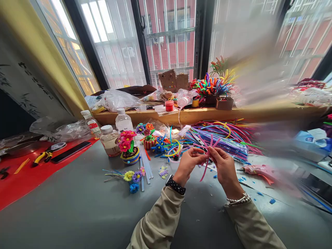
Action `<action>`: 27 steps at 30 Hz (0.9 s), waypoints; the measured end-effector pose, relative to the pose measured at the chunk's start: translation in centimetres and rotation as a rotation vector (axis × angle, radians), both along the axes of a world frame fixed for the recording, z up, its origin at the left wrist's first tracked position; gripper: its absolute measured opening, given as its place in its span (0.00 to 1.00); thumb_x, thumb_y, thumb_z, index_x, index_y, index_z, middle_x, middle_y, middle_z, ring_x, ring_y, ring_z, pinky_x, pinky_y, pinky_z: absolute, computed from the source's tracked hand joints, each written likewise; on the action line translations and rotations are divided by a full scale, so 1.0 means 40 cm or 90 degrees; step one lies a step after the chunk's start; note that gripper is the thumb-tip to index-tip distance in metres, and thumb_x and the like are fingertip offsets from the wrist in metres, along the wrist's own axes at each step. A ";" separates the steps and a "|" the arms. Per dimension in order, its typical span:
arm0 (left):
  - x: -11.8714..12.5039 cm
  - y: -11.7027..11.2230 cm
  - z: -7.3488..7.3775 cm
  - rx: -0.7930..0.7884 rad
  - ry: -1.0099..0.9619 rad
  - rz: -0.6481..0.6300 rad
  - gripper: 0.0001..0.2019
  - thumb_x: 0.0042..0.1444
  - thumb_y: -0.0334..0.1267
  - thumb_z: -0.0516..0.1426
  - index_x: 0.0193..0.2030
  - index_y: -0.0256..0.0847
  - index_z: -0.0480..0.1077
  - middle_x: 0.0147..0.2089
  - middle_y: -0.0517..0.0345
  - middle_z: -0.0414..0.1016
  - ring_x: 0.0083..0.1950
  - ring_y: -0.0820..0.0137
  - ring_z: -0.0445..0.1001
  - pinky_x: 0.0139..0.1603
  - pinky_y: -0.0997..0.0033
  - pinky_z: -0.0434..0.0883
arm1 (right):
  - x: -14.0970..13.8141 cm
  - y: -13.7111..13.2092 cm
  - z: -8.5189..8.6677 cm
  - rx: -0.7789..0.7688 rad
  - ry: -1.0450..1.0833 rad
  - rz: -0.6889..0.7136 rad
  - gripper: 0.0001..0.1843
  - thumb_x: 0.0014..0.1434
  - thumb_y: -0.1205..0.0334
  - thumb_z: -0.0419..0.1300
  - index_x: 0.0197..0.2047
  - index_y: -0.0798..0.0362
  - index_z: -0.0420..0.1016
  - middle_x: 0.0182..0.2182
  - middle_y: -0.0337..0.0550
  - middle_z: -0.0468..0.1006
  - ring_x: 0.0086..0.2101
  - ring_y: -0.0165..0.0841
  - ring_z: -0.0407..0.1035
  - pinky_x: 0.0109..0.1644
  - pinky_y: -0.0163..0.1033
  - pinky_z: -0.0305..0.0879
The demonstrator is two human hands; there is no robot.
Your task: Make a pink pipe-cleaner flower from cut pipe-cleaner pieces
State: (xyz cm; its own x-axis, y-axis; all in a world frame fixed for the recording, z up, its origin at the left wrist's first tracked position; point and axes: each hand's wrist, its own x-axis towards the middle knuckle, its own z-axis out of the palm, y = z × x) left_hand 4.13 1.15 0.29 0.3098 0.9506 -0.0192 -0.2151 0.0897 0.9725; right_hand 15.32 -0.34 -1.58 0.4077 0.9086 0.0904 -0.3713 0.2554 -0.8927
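I can read no words. Left of the left hand [187, 165], the bottle label [94, 128] and cloth characters [34, 80] are illegible.

The 2 long sleeves [158, 219] are plain khaki, loose and creased. The left wrist [181, 177] wears a watch [169, 180] on a black band [177, 187] dotted white; the right wrist [234, 191], a silvery beaded bracelet [239, 200].

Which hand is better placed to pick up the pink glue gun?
Probably the right hand: the glue gun lies beside it, farther from the left hand. Both hands pinch the pink stems, though, so the right would have to let go first.
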 end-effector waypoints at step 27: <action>-0.015 0.005 0.012 0.055 -0.029 -0.017 0.13 0.36 0.42 0.62 0.26 0.33 0.73 0.25 0.56 0.72 0.27 0.75 0.66 0.28 0.76 0.60 | 0.025 -0.028 0.033 -0.023 -0.250 0.129 0.13 0.40 0.53 0.64 0.28 0.53 0.78 0.23 0.40 0.75 0.24 0.29 0.63 0.29 0.34 0.58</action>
